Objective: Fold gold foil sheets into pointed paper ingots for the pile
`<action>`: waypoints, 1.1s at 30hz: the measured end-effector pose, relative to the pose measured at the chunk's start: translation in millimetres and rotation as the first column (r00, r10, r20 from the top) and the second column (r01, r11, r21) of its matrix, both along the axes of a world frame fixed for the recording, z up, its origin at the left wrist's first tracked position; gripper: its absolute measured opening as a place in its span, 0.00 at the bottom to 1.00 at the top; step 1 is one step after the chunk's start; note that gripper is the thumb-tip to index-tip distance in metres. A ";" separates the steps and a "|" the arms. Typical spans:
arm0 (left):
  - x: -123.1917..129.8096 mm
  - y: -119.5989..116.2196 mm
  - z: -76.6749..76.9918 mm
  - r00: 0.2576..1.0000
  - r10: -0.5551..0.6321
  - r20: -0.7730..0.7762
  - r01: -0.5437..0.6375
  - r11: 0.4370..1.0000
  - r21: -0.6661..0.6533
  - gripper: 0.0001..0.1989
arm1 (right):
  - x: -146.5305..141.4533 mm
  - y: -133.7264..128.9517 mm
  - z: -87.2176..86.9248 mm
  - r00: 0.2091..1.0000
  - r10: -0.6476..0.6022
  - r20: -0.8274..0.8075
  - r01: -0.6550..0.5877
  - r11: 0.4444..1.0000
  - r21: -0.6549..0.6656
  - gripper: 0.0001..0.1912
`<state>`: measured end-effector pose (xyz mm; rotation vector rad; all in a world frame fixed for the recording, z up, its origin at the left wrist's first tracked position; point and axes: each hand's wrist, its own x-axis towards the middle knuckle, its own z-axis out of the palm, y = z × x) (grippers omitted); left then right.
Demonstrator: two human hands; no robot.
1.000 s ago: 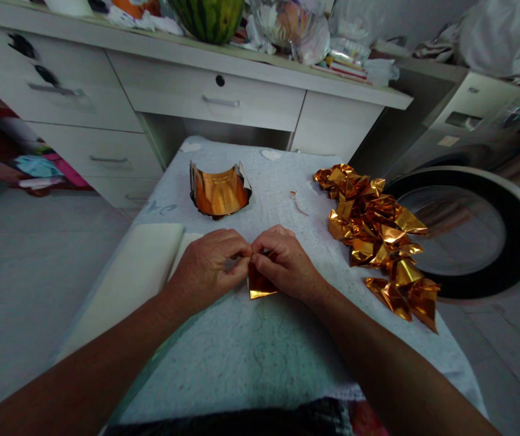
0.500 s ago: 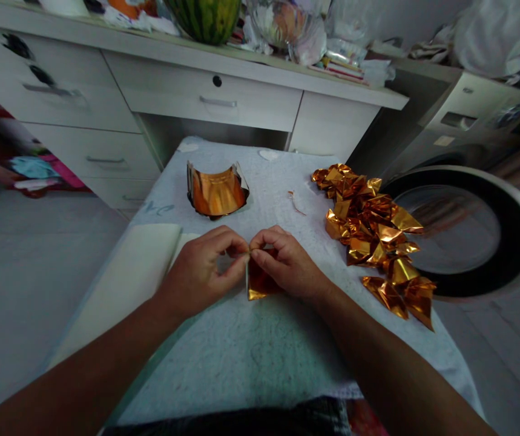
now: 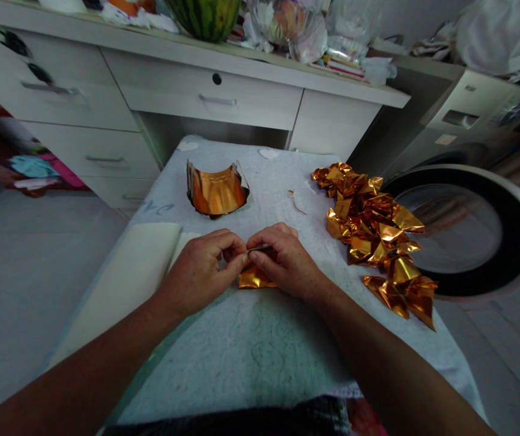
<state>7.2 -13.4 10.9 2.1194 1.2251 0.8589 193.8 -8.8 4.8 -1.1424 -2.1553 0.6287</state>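
Between my two hands is a sheet of shiny gold foil paper (image 3: pixel 256 278), partly hidden under my right fingers. My right hand (image 3: pixel 287 257) pinches it from the right. My left hand (image 3: pixel 207 263) meets it at the upper left edge, thumb and forefinger pressed together on the paper's edge. The fingertips of both hands almost touch. Beyond them stands a curved stack of gold foil sheets (image 3: pixel 218 191), bent up at its sides. To the right lies a heap of folded gold foil pieces (image 3: pixel 368 218).
A pale cloth covers the table (image 3: pixel 241 363). Cream paper or a pad (image 3: pixel 128 266) lies at left, and a thin strand (image 3: pixel 296 203) near the middle. Behind are white drawers (image 3: pixel 214 91) with a watermelon (image 3: pixel 205 18) on top. An open washing machine door (image 3: pixel 464 230) borders the right side.
The foil sheet between my hands has turned and its lower edge now sits higher and farther left. My fingers have shifted slightly; the heap and the stack stay put.
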 end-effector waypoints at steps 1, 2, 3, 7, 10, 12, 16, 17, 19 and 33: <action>-0.2 0.3 -0.4 1.000 -0.010 0.006 0.010 1.000 0.010 0.06 | 0.4 0.2 0.0 1.000 0.012 0.009 -0.012 1.000 0.000 0.03; -0.4 0.6 -0.6 1.000 -0.020 0.012 0.020 1.000 0.023 0.05 | 0.6 0.5 -0.3 1.000 0.021 0.015 -0.021 1.000 -0.001 0.04; -0.4 0.8 -0.8 0.999 -0.029 0.018 0.028 0.999 0.039 0.05 | 0.7 0.7 -0.6 1.000 0.024 0.019 -0.024 1.000 -0.001 0.05; -1.1 0.6 -1.0 0.999 -0.040 0.004 0.039 0.996 0.083 0.05 | 0.2 1.5 -1.9 1.000 0.014 0.024 -0.014 1.000 -0.005 0.06; -2.6 0.1 -1.5 0.999 -0.044 -0.026 0.046 0.991 0.122 0.05 | -0.3 1.8 -1.6 1.000 0.018 0.024 -0.018 1.000 -0.010 0.06; -3.6 0.0 -2.0 0.997 -0.060 -0.037 0.066 0.984 0.166 0.06 | -0.4 1.6 -0.9 0.999 0.019 0.025 -0.019 1.000 -0.015 0.07; -4.1 0.3 -3.3 0.993 -0.102 -0.053 0.111 0.971 0.214 0.07 | -0.1 0.9 -0.2 0.999 0.009 0.031 -0.008 0.999 -0.033 0.07; -4.0 0.3 -3.5 0.993 -0.107 -0.058 0.117 0.970 0.214 0.07 | 0.0 0.7 -0.2 0.999 0.008 0.032 -0.007 0.999 -0.035 0.07; -3.9 0.3 -3.7 0.991 -0.113 -0.067 0.125 0.970 0.207 0.07 | 0.2 0.6 -0.1 0.999 0.007 0.033 -0.006 0.999 -0.033 0.07; -2.4 -0.9 -5.0 1.000 0.003 0.028 -0.006 0.997 0.078 0.05 | 0.7 0.3 3.6 0.999 -0.036 0.022 0.036 0.999 -0.014 0.07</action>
